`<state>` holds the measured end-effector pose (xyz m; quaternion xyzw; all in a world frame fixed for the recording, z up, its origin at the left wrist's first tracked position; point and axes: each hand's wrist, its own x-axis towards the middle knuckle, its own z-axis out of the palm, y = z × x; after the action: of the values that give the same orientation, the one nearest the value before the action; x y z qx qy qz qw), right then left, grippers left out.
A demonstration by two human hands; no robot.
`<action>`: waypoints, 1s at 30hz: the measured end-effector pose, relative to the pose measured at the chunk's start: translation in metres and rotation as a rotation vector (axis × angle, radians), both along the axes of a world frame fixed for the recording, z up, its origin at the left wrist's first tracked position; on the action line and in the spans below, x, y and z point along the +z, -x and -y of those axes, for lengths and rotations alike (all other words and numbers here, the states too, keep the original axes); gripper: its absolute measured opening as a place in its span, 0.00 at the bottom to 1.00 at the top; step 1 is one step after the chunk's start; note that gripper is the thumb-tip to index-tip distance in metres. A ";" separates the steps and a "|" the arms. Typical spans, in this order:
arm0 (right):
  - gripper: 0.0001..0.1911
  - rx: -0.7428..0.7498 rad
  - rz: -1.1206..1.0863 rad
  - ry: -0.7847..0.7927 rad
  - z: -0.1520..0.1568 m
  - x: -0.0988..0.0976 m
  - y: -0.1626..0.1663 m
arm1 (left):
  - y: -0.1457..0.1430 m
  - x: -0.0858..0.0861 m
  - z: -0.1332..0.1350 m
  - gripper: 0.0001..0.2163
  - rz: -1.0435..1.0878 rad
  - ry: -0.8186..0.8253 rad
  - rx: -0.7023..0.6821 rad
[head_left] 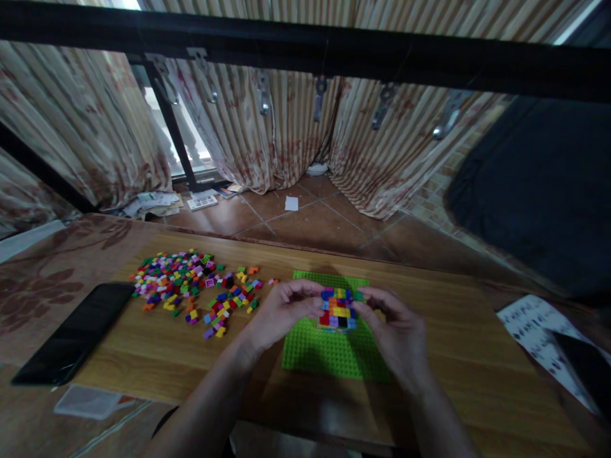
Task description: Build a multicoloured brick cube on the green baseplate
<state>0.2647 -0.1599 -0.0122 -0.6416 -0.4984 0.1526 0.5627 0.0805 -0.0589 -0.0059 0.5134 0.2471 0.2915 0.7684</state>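
Observation:
A multicoloured toy-brick build sits over the green studded baseplate, its top a patchwork of red, yellow, blue, purple and black. At its left side my left hand grips it between thumb and fingers. My right hand pinches its right side with thumb and forefinger. By the right fingertips shows a small green brick; whether it is attached to the build, I cannot tell. The fingers hide the build's sides, and whether it is pressed onto the baseplate does not show.
Loose toy bricks lie heaped at the left of the wooden table, some scattered towards the baseplate. A black tablet-like slab overlaps the left edge. On the right are a printed sheet and a dark device. A dark bar with clips crosses above.

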 end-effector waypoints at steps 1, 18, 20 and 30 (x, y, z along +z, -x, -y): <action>0.08 -0.066 -0.104 -0.005 -0.002 -0.003 -0.008 | -0.001 -0.001 -0.002 0.14 -0.028 -0.009 0.047; 0.15 0.087 -0.414 0.214 -0.022 -0.019 -0.022 | -0.018 -0.026 -0.005 0.12 -0.228 -0.225 0.219; 0.16 0.095 -0.422 0.214 -0.022 -0.019 -0.022 | -0.019 -0.026 -0.004 0.12 -0.218 -0.221 0.204; 0.14 0.068 -0.440 0.222 -0.019 -0.014 -0.022 | -0.020 -0.026 -0.003 0.13 -0.192 -0.227 0.208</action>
<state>0.2868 -0.1406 -0.0263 -0.6336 -0.3654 0.3614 0.5783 0.1006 -0.0556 -0.0316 0.5939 0.3368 0.3449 0.6441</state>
